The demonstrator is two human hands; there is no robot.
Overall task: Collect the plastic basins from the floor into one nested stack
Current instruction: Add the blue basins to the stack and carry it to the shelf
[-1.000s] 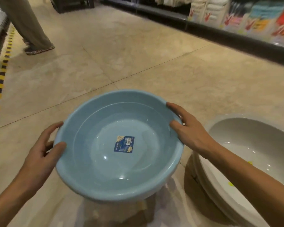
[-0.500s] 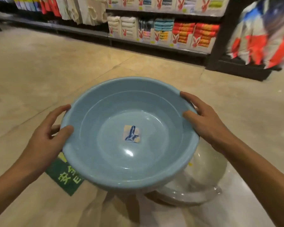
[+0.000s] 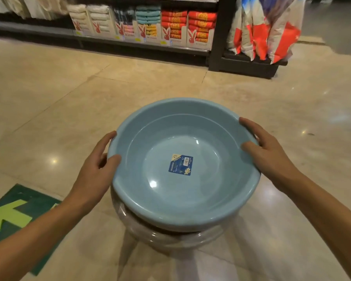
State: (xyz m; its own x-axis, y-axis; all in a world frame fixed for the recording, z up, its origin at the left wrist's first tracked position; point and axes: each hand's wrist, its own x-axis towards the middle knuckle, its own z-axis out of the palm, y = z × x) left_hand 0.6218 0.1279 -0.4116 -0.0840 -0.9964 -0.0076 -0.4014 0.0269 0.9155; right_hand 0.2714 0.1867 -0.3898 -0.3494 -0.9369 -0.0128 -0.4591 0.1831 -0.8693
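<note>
A light blue plastic basin [image 3: 170,203] with a blue label on its bottom fills the middle of the view. My left hand [image 3: 95,169] grips its left rim, thumb inside. On the opposite rim my right hand [image 3: 270,153] holds it the same way. Directly under the blue basin is a stack of white basins [image 3: 170,239] on the floor, mostly hidden; I cannot tell whether the blue basin touches it.
The floor is beige tile with a green arrow sticker [image 3: 18,218] at the lower left. A dark shelf [image 3: 130,43] with packed towels runs along the back. Hanging red and white bags [image 3: 265,29] stand at the back right.
The view swung right towards the shelves. The blue basin, held in both hands, came over the white stack and now sits centred above it.
</note>
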